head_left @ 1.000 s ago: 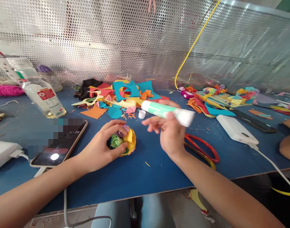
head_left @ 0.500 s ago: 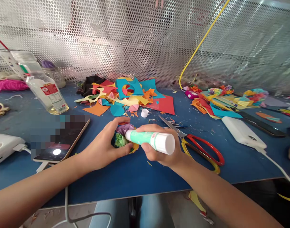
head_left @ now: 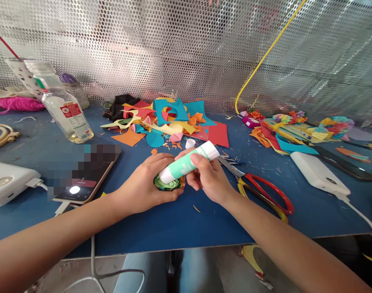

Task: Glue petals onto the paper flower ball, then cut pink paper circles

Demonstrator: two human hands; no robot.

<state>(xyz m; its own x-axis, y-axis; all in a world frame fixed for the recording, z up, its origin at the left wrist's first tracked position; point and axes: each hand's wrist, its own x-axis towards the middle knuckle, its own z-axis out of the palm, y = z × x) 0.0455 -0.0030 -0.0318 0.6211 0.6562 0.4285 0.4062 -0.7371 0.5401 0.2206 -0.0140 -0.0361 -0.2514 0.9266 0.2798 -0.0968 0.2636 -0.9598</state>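
Note:
Near the middle of the blue table, my left hand is wrapped round a small bunch of paper flowers; a green rosette and bits of yellow and orange show, the rest hidden by my fingers. My right hand grips a green and white glue stick, tilted with its lower left end on or just over the green flower. Whether that end touches the paper I cannot tell. A small white cap lies behind the glue stick. Scissors with red and yellow handles lie right beside my right hand.
Coloured paper scraps are heaped at the back. To the left are a phone, a white power bank and a clear bottle. Another power bank and more paper flowers lie right. A perforated metal screen stands behind.
My right hand has turned the glue stick, so its far end now points up and right instead of towards me. The purple flower is now hidden. The camera view has shifted slightly left.

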